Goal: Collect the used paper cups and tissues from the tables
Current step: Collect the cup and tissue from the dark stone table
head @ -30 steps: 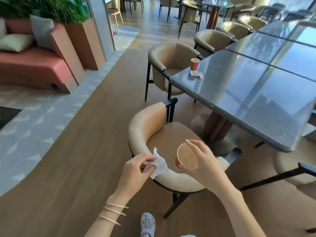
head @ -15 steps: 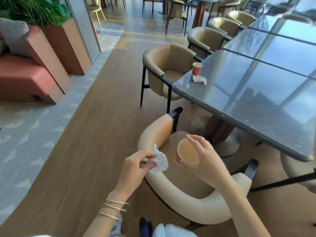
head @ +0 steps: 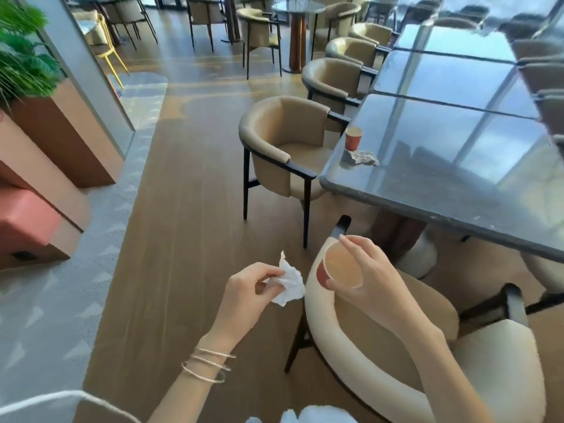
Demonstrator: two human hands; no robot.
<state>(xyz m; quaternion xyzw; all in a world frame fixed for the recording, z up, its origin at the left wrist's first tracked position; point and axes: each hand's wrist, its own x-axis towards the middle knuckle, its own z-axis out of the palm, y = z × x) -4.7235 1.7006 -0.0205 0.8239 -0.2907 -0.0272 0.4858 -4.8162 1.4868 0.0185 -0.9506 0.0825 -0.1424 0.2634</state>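
My left hand (head: 248, 293) pinches a crumpled white tissue (head: 288, 283) at waist height over the wooden floor. My right hand (head: 364, 276) grips a red paper cup (head: 338, 267) by its rim, its empty tan inside tilted toward me, above the back of a beige chair (head: 366, 361). Farther off, a second red paper cup (head: 353, 139) stands upright near the corner of the dark glossy table (head: 457, 166). A crumpled tissue (head: 363, 157) lies on the table just in front of that cup.
Another beige armchair (head: 283, 148) stands at the table's near corner beside the far cup, with more chairs lined along the table's left side. A wooden aisle runs ahead on the left. A planter (head: 61, 129) and a red bench (head: 27, 221) sit at far left.
The view has moved forward along the aisle; the far cup and tissue on the table are closer. Both hands keep their hold, and the near chair has slid lower right in view.
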